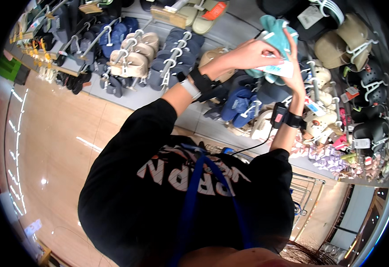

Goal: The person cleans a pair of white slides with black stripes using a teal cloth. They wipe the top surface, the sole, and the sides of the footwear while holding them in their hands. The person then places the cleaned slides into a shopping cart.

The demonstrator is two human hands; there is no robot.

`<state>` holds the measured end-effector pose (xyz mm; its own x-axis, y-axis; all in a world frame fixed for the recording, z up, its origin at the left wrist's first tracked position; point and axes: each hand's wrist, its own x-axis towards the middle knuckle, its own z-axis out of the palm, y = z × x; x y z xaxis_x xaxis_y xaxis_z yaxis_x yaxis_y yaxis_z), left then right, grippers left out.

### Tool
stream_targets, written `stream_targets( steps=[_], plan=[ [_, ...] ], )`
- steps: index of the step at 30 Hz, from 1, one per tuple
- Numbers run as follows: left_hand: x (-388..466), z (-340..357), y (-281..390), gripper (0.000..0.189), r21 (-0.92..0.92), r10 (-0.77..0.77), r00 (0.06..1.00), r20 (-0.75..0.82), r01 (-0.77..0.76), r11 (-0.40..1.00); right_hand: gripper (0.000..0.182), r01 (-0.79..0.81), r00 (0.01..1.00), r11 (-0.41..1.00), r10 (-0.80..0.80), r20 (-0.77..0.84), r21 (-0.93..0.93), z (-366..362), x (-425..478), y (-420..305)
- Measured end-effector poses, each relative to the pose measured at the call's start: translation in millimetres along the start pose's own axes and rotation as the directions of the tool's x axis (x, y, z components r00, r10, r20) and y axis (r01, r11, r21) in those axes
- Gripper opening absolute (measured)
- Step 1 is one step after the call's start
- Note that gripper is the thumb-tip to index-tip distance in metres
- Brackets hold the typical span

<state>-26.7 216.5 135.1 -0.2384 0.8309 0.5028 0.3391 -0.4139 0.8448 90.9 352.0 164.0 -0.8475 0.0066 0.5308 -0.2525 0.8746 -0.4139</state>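
My left hand [256, 53] reaches up to the right and pinches a white price tag [276, 69] with printing on it between thumb and finger. Just beside it, my right hand [294, 63] holds a teal item [278, 35] with white parts, which looks like soft footwear; its exact shape is partly covered by my hands and the tag. The two hands are close together in front of a rack of hanging shoes. Both wrists carry black straps, and a cable runs from a small black device [278, 115] at the right wrist.
Blue slides [236, 103], beige clogs [132, 61] and dark navy slippers [176, 55] hang on metal prongs ahead. Cream clogs [318, 121] and black clogs [373, 78] hang at the right. A wire shopping cart [303, 190] stands low at the right, on a shiny tiled floor [60, 133].
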Motion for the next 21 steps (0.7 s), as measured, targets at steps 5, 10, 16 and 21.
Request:
stream_targets(
  steps=[5, 10, 16, 21],
  plan=[
    [4.7, 9.0, -16.2, 0.021, -0.076, 0.065, 0.998, -0.005, -0.065, 0.995, 0.026, -0.057, 0.988, 0.974, 0.025, -0.150, -0.220, 7.0, 8.8, -6.5],
    [0.5, 15.0, -12.7, 0.019, -0.045, 0.084, 0.992, -0.097, -0.089, 0.995, 0.023, -0.037, 0.985, 0.958, -0.014, -0.174, -0.286, 13.4, 9.3, -7.0],
    [-8.6, 8.1, 9.1, 0.025, -0.095, -0.107, 0.993, -0.045, 0.102, 0.990, 0.053, -0.001, 0.972, 0.982, 0.046, 0.232, -0.190, -18.0, 14.1, -21.4],
    [-6.7, 8.8, 4.9, 0.029, -0.078, -0.102, 0.995, 0.001, 0.102, 0.992, 0.044, 0.019, 0.970, 0.991, 0.013, 0.241, -0.134, -21.4, 13.1, -12.9]
  ],
)
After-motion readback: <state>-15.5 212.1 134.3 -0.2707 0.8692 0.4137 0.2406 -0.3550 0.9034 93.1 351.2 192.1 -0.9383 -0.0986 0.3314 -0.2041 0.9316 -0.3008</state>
